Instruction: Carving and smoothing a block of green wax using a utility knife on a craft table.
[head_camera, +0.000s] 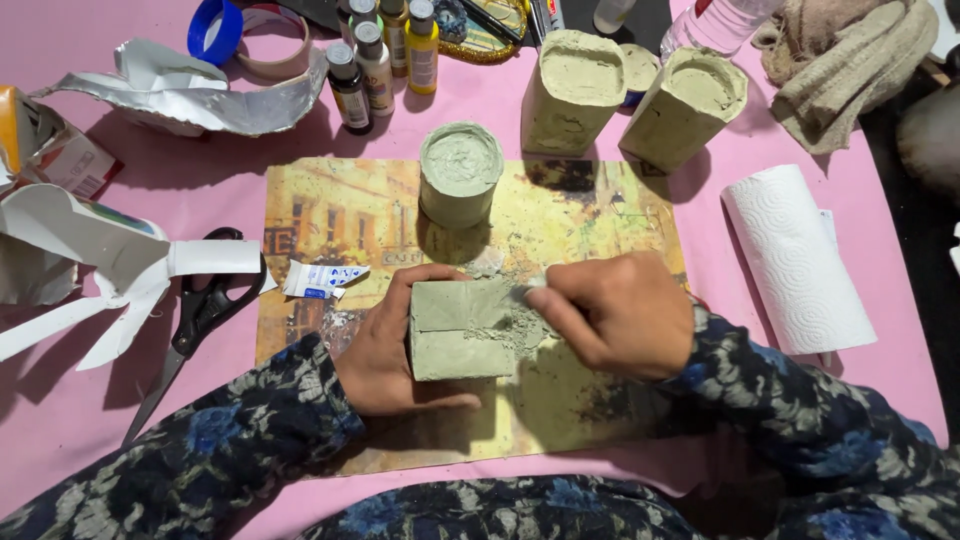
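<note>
My left hand (385, 350) grips a grey-green rectangular clay block (458, 328) from its left side, on a yellowish printed placemat (330, 215). My right hand (620, 312) is closed around a small tool whose tip touches the block's right edge, where loose grey crumbs lie. The tool itself is mostly hidden by my fingers. A round grey-green clay pot (460, 172) stands on the mat just beyond the block.
Two taller rectangular clay vessels (572, 90) (685, 105) stand at the back. Black scissors (200, 315) and a small white tube (320, 280) lie left. Cut cartons (90, 250), paint bottles (380, 60), tape rolls (215, 30), a paper-towel roll (795, 260) and a cloth (850, 60) surround the mat.
</note>
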